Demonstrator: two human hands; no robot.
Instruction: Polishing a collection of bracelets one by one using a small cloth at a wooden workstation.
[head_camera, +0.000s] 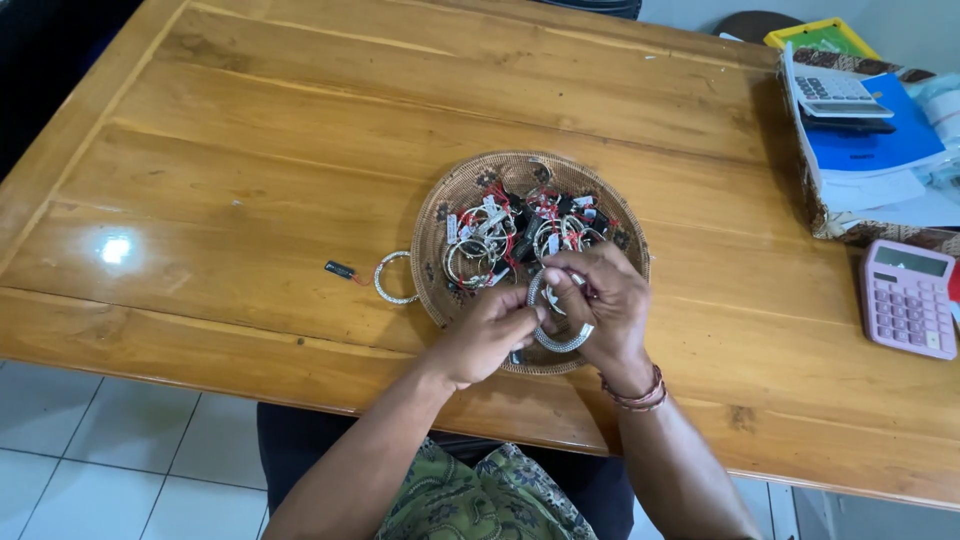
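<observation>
A broad wooden table (300, 150) of honey-coloured planks filled most of the view, with pale floor tiles (90, 450) showing below its near edge. At the far right corner sat a patterned box (835, 225) stacked with papers, a blue folder (880, 135) and a white calculator (835, 95); a pink calculator (908, 298) lay on the table just in front of it.

Near the middle of the table rested a round woven tray (440, 225), heaped with silver bangles (490, 235) bearing small tags and red ties (the pile was too tangled to count). Over the tray's near rim, both hands met around one silver bangle (560, 338).

The right hand (605, 305), with a beaded bracelet (635, 392) at the wrist, was curled around the upper part of the ring, fingers closed on it. The left hand (490, 335) pinched the bangle's left side between thumb and fingertips. The ring stood slightly above the tray, held between the two hands.

Just outside the tray's left edge, touching it, lay a separate silver bangle (390, 278) flat on the wood. A little farther left was a small black tag with a red tie (342, 270), lying alone on the table.
</observation>
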